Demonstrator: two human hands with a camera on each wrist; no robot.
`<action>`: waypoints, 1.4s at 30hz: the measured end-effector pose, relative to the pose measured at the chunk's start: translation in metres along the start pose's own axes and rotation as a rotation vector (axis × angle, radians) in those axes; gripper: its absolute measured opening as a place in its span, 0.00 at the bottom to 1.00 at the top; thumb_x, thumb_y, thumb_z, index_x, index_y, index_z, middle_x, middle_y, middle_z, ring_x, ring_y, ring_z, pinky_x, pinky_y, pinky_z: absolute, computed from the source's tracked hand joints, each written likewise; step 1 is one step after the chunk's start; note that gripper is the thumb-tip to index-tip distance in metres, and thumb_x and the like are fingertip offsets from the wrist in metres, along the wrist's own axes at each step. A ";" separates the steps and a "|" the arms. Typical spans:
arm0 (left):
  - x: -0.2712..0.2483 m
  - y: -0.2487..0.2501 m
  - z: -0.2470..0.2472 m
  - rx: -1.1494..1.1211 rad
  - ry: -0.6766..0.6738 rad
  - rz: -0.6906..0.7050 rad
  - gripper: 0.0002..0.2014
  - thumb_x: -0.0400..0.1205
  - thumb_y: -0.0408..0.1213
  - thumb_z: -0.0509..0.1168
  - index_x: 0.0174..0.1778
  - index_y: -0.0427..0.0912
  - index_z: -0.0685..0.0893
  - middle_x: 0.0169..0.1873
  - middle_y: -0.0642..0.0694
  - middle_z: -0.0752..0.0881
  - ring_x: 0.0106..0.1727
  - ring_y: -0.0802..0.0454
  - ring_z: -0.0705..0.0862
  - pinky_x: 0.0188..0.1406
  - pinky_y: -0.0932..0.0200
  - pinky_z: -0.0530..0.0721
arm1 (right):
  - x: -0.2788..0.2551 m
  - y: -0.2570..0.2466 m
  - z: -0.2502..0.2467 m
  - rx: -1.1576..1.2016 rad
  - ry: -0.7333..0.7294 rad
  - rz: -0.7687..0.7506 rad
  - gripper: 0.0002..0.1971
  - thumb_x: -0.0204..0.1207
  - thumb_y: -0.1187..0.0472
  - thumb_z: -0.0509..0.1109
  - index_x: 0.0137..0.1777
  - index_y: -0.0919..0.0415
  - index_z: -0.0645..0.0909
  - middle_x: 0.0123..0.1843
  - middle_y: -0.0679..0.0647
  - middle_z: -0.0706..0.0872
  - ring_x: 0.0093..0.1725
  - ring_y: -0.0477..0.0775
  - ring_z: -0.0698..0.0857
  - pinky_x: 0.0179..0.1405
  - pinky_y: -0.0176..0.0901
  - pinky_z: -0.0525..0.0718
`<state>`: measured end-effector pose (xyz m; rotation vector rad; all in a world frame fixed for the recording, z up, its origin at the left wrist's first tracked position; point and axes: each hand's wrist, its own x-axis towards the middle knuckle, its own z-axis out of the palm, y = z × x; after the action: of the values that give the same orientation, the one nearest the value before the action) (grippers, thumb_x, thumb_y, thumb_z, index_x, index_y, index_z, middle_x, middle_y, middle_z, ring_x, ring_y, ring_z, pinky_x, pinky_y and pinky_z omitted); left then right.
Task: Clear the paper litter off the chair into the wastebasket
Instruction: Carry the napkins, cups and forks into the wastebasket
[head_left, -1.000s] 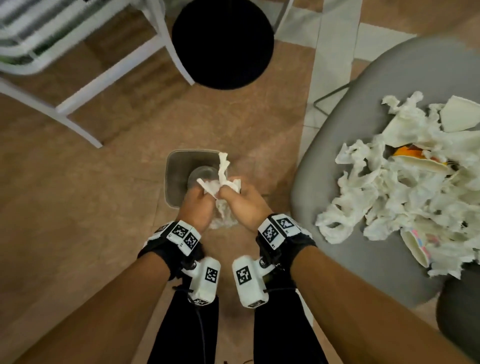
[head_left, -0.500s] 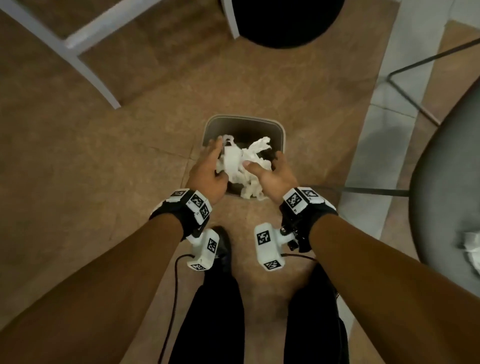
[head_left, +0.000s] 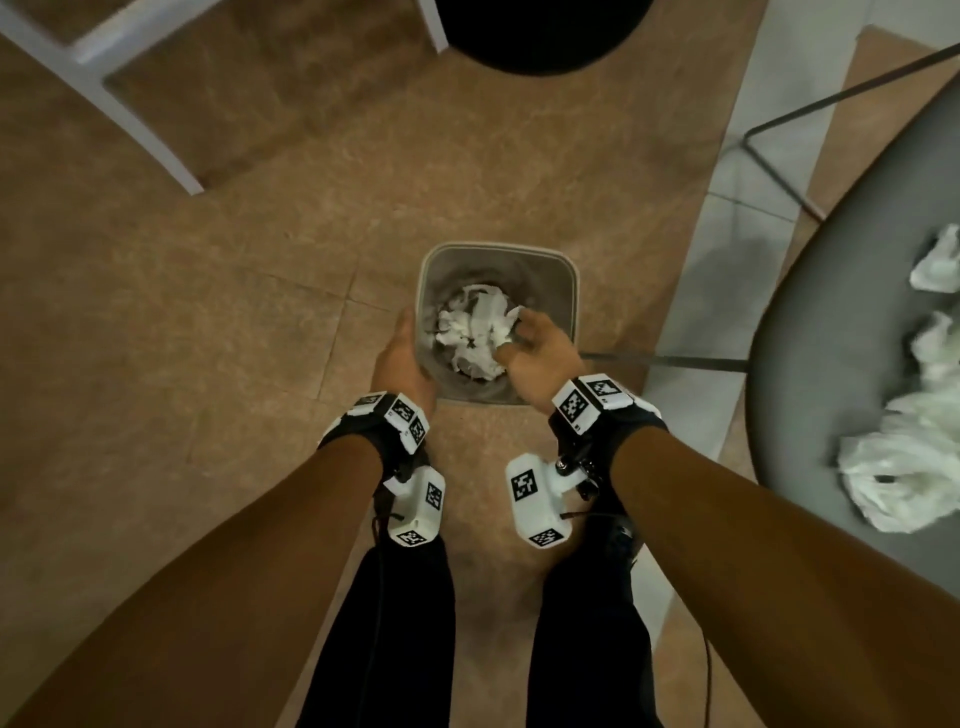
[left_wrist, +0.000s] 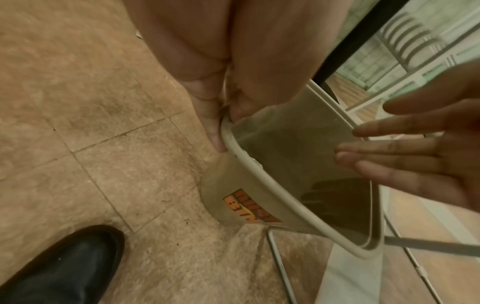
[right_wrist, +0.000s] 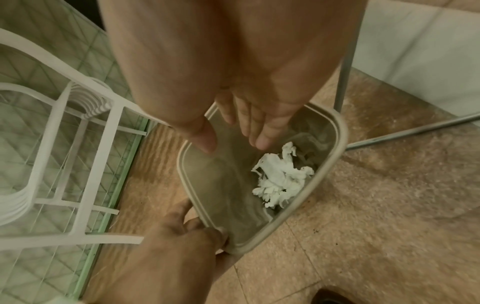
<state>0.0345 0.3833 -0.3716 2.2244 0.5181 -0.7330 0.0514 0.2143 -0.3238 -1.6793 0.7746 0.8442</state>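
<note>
A grey wastebasket stands on the tiled floor with crumpled white paper lying inside. My left hand pinches its left rim; the left wrist view shows thumb inside and fingers outside the rim. My right hand hovers over the basket's right side, fingers straight and empty, as the right wrist view shows above the paper. More paper litter lies on the grey chair seat at the right.
A white slatted chair stands to the left of the basket, and a round black object lies beyond it. Thin metal chair legs run along the floor right of the basket. My black shoe is near its base.
Both hands held a wad of paper above the basket; the wad now lies inside. My left hand moved to the rim and gripped it, and my right hand opened.
</note>
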 end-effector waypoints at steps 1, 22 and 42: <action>-0.005 0.004 0.005 0.008 -0.004 -0.007 0.37 0.81 0.26 0.60 0.85 0.52 0.57 0.67 0.41 0.83 0.63 0.39 0.85 0.60 0.48 0.85 | -0.002 0.001 -0.003 -0.003 0.007 0.004 0.34 0.78 0.62 0.70 0.83 0.57 0.63 0.76 0.54 0.76 0.76 0.57 0.76 0.77 0.60 0.75; -0.192 0.348 0.079 0.689 -0.379 0.947 0.58 0.64 0.57 0.78 0.85 0.66 0.46 0.86 0.53 0.39 0.86 0.36 0.52 0.77 0.34 0.63 | -0.211 -0.012 -0.340 -0.198 0.509 -0.362 0.12 0.79 0.60 0.64 0.60 0.55 0.83 0.53 0.52 0.90 0.52 0.54 0.89 0.58 0.49 0.85; -0.190 0.373 0.136 0.598 -0.273 0.678 0.05 0.75 0.48 0.64 0.41 0.52 0.82 0.43 0.46 0.83 0.54 0.43 0.82 0.46 0.57 0.74 | -0.198 0.042 -0.376 -0.653 0.244 -0.425 0.14 0.79 0.61 0.68 0.64 0.61 0.80 0.63 0.61 0.79 0.59 0.61 0.81 0.56 0.45 0.77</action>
<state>0.0503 0.0111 -0.1378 2.5305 -0.6522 -0.8602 -0.0321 -0.1435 -0.1060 -2.4500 0.2731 0.6248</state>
